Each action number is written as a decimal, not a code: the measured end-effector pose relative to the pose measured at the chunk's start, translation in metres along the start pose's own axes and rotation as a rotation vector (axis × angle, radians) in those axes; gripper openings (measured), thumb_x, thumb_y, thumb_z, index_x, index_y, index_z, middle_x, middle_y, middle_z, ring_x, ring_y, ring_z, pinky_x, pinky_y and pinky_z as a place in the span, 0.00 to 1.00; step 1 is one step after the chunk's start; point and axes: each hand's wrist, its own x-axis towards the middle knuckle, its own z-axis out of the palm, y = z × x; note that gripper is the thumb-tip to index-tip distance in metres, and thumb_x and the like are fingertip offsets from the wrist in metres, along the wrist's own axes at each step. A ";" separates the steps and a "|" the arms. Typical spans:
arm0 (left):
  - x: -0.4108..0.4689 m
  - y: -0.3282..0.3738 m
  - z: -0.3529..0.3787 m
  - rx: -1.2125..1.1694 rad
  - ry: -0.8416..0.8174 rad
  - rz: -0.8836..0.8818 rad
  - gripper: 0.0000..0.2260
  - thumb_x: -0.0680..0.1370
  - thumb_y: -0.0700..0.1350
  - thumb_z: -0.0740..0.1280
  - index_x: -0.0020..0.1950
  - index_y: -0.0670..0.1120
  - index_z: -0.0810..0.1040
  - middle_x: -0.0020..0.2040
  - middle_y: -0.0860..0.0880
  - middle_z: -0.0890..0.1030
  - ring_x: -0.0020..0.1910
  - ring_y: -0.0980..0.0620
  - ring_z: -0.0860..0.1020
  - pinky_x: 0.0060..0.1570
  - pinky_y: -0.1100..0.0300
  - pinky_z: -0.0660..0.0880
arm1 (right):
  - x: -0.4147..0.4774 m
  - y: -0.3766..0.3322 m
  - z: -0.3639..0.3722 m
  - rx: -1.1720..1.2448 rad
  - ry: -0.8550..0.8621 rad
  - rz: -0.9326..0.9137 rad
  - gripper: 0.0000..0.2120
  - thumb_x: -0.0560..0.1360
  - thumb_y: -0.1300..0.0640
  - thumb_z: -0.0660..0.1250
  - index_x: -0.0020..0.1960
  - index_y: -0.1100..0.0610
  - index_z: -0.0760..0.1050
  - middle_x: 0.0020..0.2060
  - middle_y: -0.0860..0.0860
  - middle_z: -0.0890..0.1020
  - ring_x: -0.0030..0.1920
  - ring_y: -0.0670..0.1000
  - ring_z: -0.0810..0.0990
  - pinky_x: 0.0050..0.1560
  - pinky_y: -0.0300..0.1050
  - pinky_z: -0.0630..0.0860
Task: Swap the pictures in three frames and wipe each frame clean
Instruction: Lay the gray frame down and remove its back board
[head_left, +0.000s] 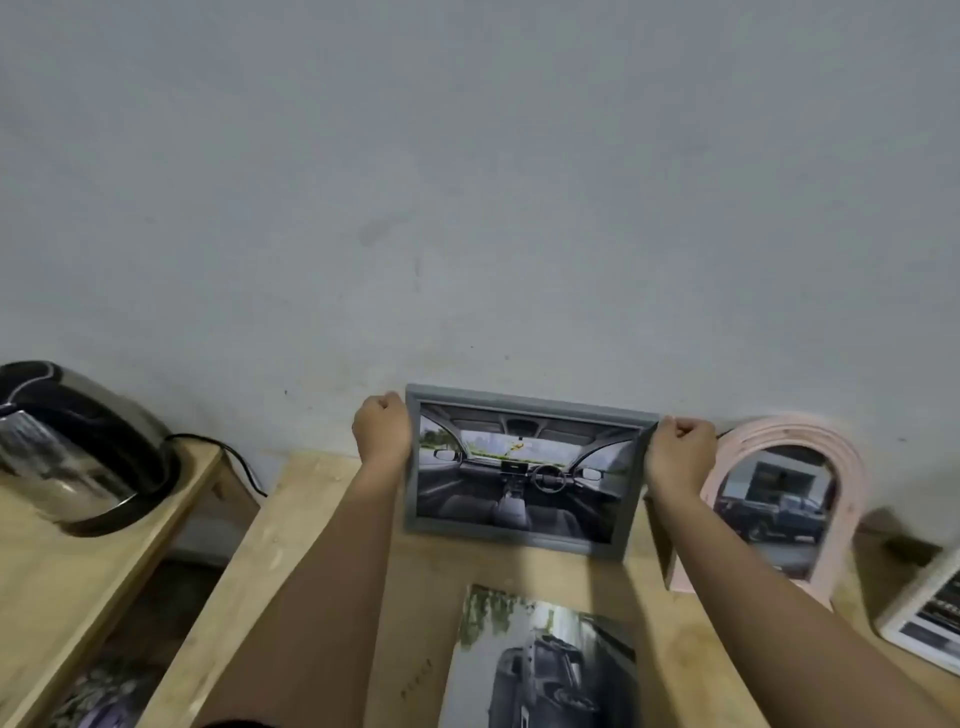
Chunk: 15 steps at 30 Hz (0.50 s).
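at the short ends of the grey frame (519, 473), gripping with left hand (382, 431) and right hand (680, 452), fingers (685, 427) curled round. spans lengthwise between them.

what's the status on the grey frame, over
Left hand and right hand grip grey frame by its sides, upright at the wall. Loose car print flat in front. Pink arched frame close by right hand.
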 end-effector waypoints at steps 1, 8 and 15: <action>0.002 0.000 0.001 0.001 -0.015 0.011 0.18 0.81 0.45 0.53 0.52 0.32 0.74 0.50 0.35 0.77 0.50 0.38 0.75 0.46 0.52 0.67 | 0.000 0.000 0.004 0.003 0.001 0.017 0.08 0.78 0.58 0.59 0.51 0.63 0.71 0.51 0.60 0.77 0.52 0.60 0.75 0.53 0.48 0.70; 0.019 -0.013 0.014 0.001 -0.027 0.109 0.20 0.82 0.48 0.55 0.31 0.44 0.60 0.30 0.47 0.65 0.37 0.45 0.65 0.39 0.55 0.61 | 0.003 0.005 0.024 -0.029 0.035 0.052 0.11 0.79 0.53 0.57 0.50 0.61 0.70 0.50 0.59 0.76 0.47 0.58 0.74 0.46 0.46 0.67; 0.010 -0.020 0.014 -0.068 0.013 0.214 0.20 0.80 0.50 0.60 0.31 0.45 0.61 0.30 0.49 0.64 0.31 0.50 0.62 0.31 0.57 0.60 | 0.002 0.007 0.022 -0.030 0.070 0.055 0.09 0.78 0.53 0.58 0.47 0.59 0.68 0.51 0.60 0.76 0.51 0.60 0.76 0.54 0.53 0.72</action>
